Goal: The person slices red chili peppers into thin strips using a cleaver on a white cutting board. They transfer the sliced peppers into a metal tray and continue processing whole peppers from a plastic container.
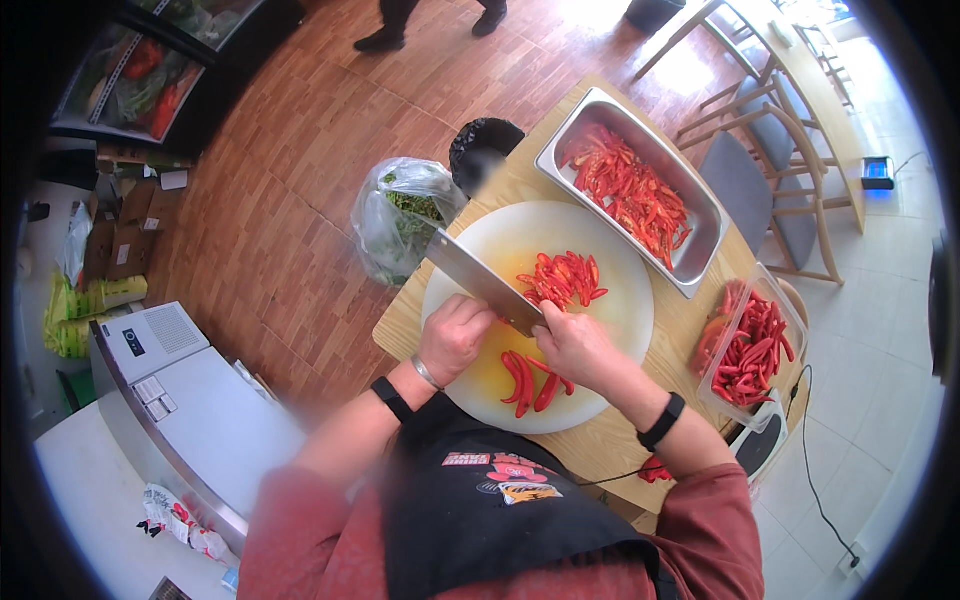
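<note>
My right hand (579, 343) grips the handle of a wide-bladed cleaver (487, 283). The blade slants up and to the left across a round white cutting board (457, 397). My left hand (454, 337) is curled right beside the blade, fingertips on a red chili pepper (502, 320) that is mostly hidden. Beyond the blade lies a heap of sliced red chilies (566, 277). Several whole red chilies (529, 382) rest on the board on the near side, below my hands.
A steel pan (705, 259) of cut chilies and a clear plastic tub (709, 401) of whole ones flank the board on the wooden table (405, 319). A plastic bag of greens (405, 217) and a black-lined bin (487, 142) stand left. Another person's feet (382, 39) show beyond.
</note>
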`<state>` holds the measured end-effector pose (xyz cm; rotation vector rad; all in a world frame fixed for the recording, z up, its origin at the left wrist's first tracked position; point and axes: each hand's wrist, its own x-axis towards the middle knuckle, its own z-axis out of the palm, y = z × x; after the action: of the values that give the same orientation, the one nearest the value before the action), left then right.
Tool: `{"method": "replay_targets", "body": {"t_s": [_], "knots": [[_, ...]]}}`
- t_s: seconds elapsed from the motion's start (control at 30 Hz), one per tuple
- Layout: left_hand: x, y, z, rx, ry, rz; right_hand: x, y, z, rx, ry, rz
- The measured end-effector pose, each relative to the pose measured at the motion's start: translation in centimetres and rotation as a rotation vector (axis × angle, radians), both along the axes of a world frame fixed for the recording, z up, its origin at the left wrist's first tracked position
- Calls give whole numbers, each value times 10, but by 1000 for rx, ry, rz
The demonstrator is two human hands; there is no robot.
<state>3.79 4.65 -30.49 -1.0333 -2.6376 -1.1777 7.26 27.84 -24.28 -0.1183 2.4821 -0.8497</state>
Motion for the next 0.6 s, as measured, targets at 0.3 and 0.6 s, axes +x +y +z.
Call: {"method": "replay_targets", "body": {"t_s": [0.3,0.6], "knots": [[-5,-5,-3,15,20,-64,-6,10,14,-61,-81,-2],[-2,6,12,-34,-55,-119,-7,-18,-29,-202,107,-250]]}}
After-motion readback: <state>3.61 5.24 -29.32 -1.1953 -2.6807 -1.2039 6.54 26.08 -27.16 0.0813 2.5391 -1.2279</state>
